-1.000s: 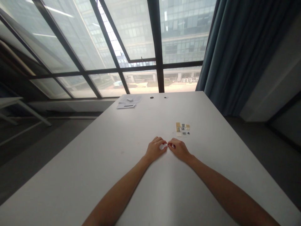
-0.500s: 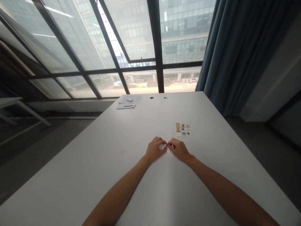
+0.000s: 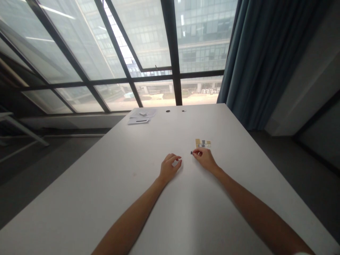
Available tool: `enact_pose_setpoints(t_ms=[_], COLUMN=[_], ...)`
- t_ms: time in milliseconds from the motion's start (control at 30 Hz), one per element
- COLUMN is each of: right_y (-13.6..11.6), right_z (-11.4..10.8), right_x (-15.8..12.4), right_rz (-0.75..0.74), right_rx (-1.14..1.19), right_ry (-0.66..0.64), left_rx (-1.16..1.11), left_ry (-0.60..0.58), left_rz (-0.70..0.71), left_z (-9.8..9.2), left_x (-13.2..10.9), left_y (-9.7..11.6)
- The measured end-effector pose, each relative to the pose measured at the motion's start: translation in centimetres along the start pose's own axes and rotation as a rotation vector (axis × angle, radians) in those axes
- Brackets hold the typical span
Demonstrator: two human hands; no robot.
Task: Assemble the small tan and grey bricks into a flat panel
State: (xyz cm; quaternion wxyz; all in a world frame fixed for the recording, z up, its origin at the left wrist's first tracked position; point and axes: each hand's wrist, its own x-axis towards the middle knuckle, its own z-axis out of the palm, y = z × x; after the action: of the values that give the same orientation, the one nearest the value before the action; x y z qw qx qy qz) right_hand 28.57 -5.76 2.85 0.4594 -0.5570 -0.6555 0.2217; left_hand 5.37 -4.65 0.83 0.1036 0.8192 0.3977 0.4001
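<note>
On the white table [image 3: 119,166], right of middle: the right hand [image 3: 203,157] grips a small dark piece [image 3: 191,153] at its fingertips, just left of and nearer than the patterned squares [image 3: 203,142].
Small dark piece: seems held by little of its surface, so a slackened pinch could drop it or turn it.
Left hand: [image 3: 170,167] loosely curled, nothing visible in it, apart from the piece on the left; probably too far to steady a slip.
Patterned squares: partly hidden behind the right hand; a low knuckle could nudge them askew.
</note>
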Motion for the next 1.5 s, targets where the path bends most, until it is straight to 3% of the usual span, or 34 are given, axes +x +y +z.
enact_pose_setpoints(t_ms=[200, 367, 533, 733, 1500], right_y=[3.0, 6.2, 7.8, 8.1, 8.1], right_z=[-5.9, -8.8, -8.5, -7.8, -7.7], right_x=[2.8, 3.1, 2.5, 2.2, 2.3], right_rz=[0.061, 0.189, 0.262, 0.275, 0.292], right_rx=[-0.110, -0.299, -0.411, -0.518, -0.513], right_ry=[0.175, 0.128, -0.012, -0.081, -0.115], left_rx=[-0.010, 0.040, 0.069, 0.069, 0.106], left_ry=[-0.016, 0.017, 0.060, 0.068, 0.072], left_rz=[-0.027, -0.099, -0.140, -0.146, -0.132], left_z=[-0.1, -0.2, -0.5, -0.7, -0.7], left_x=[0.1, 0.2, 0.3, 0.3, 0.3], left_y=[0.4, 0.4, 0.2, 0.3, 0.2])
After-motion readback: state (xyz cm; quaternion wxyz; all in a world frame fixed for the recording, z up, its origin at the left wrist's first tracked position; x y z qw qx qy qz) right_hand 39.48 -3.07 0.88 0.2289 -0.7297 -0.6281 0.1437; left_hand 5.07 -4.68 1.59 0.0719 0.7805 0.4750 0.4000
